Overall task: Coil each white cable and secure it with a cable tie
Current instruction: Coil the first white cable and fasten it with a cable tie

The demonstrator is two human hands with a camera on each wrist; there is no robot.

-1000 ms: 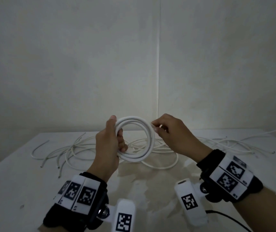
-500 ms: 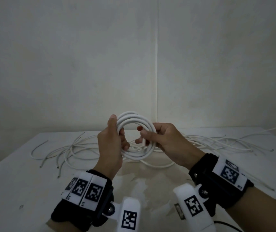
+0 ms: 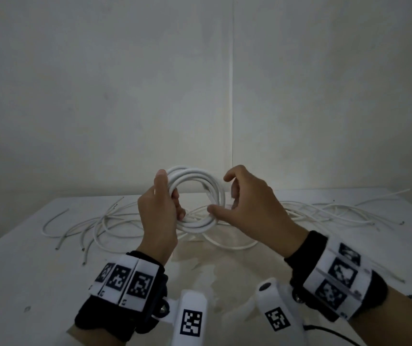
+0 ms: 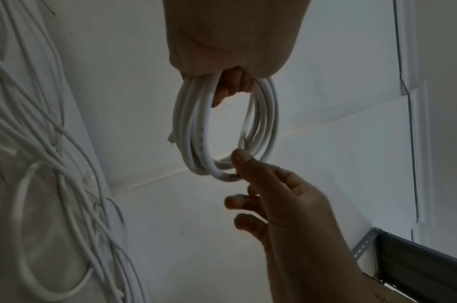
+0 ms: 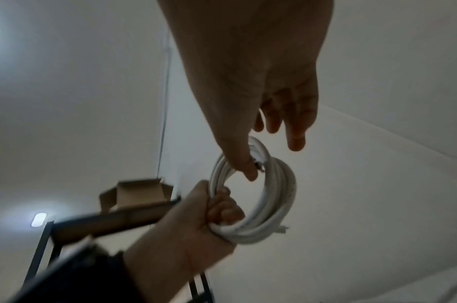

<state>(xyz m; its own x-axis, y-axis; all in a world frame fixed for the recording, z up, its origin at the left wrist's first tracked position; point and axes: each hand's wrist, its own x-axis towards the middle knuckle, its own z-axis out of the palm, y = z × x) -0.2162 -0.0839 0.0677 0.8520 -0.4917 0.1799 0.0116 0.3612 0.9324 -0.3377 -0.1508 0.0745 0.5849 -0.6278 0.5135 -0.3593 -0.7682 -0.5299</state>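
A white cable wound into a small coil is held upright above the table. My left hand grips the coil's left side, thumb up along the outside and fingers curled through the ring. My right hand is at the coil's right side with its fingers loose and spread; only the thumb tip touches the lower right of the coil. In the right wrist view that thumb rests by a cut cable end on the coil. No cable tie is visible.
Several loose white cables lie tangled across the back of the white table, spreading to the right. A wall stands close behind. A cardboard box sits on a dark shelf off to the side.
My right hand went from pinching the cable end, to gripping the coil's right side, to letting go; now only its thumb touches. The left hand kept its grip.
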